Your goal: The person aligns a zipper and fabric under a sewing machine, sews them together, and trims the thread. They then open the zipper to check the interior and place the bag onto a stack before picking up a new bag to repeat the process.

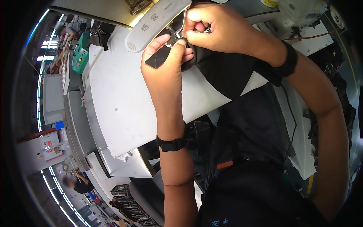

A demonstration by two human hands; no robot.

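Beneath the rounded end of a pale grey machine arm [159,23], both my hands work close together. My left hand [169,62] is closed, thumb pressed against fingers, on a black fabric piece [227,73] that drapes toward my lap. A stiff black flap with a dotted cross of pale stitches [156,59] sticks out beside the left palm. My right hand [217,28] is closed in a pinch just above, around a slim metal piece with a ribbed end [205,31]; its full shape is hidden by the fingers. Shiny metal parts [174,33] show between the hands.
A white worktop [124,98] curves round on the left. Farther off stand a green box [80,55] and two people at other benches. Striped fabric [130,202] lies at the lower left. A dark cable [290,125] hangs right of my lap.
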